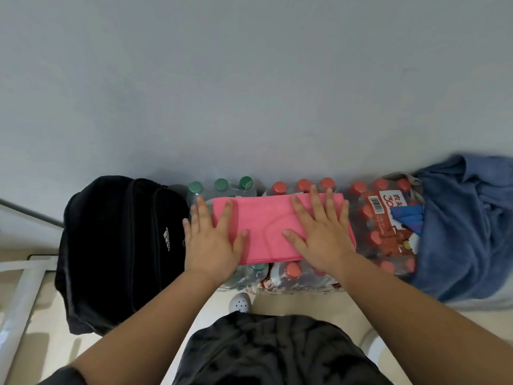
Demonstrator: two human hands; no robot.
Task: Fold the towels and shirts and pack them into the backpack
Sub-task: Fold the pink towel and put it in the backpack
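Pink towel (266, 218), folded into a long band, lies across the tops of shrink-wrapped packs of green-capped bottles (222, 186) and red-capped bottles (372, 237) set against a grey wall (249, 79). The left hand (213, 243) rests flat on its left end and the right hand (322, 234) on its right half, all fingers straight and spread, pressing down and gripping nothing. A black backpack (119, 251) stands just left of the bottles, touching the packs, while a crumpled blue heap (466, 232), possibly a shirt or a towel, lies over the right end beside a small blue cloth (410, 216).
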